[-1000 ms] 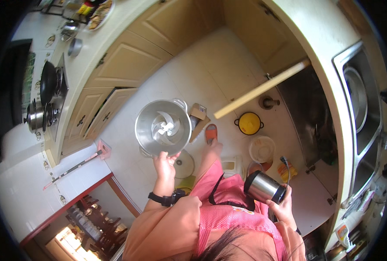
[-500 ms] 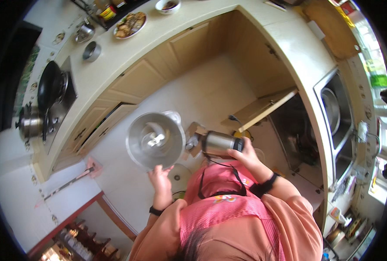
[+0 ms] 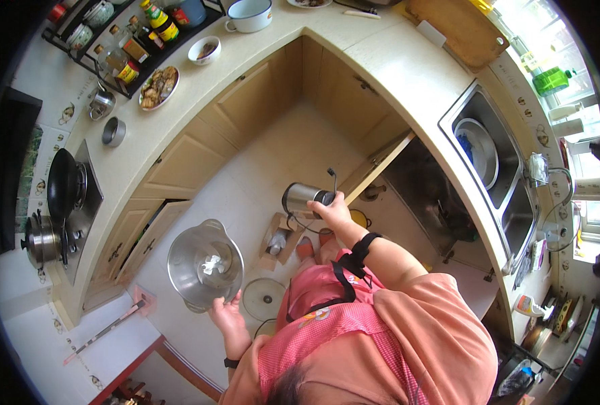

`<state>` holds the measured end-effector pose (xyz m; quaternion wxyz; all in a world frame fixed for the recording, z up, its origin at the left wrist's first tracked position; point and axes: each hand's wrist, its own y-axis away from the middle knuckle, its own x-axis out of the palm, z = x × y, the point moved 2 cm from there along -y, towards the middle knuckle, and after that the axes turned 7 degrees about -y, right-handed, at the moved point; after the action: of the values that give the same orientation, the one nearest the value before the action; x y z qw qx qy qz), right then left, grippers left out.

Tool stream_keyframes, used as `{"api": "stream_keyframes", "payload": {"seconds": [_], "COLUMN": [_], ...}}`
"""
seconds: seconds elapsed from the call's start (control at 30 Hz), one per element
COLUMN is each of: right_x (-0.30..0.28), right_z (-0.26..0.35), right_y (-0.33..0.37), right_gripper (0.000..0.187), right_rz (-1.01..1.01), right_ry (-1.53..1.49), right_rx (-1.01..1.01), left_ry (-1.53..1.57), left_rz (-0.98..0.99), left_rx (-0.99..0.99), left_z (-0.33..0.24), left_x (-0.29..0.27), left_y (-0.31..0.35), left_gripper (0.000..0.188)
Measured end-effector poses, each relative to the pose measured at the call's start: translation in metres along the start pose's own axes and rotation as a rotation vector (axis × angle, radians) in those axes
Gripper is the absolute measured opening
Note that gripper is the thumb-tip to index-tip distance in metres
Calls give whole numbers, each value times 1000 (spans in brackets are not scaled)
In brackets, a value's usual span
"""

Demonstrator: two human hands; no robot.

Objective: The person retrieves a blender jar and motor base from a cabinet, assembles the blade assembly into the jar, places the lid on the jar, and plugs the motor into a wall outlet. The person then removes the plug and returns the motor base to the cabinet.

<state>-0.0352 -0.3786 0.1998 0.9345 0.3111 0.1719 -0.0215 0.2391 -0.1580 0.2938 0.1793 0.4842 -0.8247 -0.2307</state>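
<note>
My left hand (image 3: pixel 227 316) grips the near rim of a deep stainless steel pot (image 3: pixel 185 270) by one of its two side handles. The pot is held tilted over the floor. A bright white patch shows at its bottom; I cannot tell whether it is an object or a reflection. Closed around the black end of a steel cylindrical appliance (image 3: pixel 304 198) is my right hand (image 3: pixel 333 213). The cylinder lies on its side in the air, right of the pot. A black cord with a plug (image 3: pixel 331 173) trails from it.
An open cardboard box (image 3: pixel 275 237) and a round glass lid (image 3: pixel 263 299) lie on the floor by my feet. Beyond my right hand, a cabinet door (image 3: pixel 381 167) stands open. The counter bears a dish of food (image 3: pixel 158 88), a white bowl (image 3: pixel 204 50) and a sink (image 3: pixel 512 202).
The appliance has moved forward, away from my body, in my right hand. The pot, still in my left hand, has shifted left and nearer. My view has shifted too, showing more of the counter.
</note>
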Motion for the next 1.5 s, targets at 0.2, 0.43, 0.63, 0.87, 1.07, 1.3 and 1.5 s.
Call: {"api": "stream_keyframes", "payload": {"seconds": [0.2, 0.43, 0.63, 0.87, 1.07, 1.3, 1.5], "right_x": [-47, -122, -167, -170, -185, -201, -181], "right_z": [-18, -56, -77, -85, -74, -59, -31], "right_y": [5, 38, 42, 35, 24, 38, 84], "right_gripper": [84, 82, 77, 81, 89, 81, 69], "right_rz": [69, 19, -49, -65, -86, -292, -634], "right_ry": [27, 18, -31, -238, -258, -472, -710], "right_rx": [88, 165, 161, 208, 141, 11, 129], "left_ry": [10, -43, -167, -214, -311, -406, -595], "left_rz": [88, 241, 384, 584, 783, 995, 1164], "left_rx": [36, 39, -20, -37, -64, -147, -195], "left_z": [-9, -9, -7, -21, -42, -48, -60], "left_x": [53, 113, 159, 241, 323, 450, 561], "left_y": [27, 52, 50, 59, 46, -5, -55], "left_gripper": [42, 38, 35, 33, 34, 32, 32]}}
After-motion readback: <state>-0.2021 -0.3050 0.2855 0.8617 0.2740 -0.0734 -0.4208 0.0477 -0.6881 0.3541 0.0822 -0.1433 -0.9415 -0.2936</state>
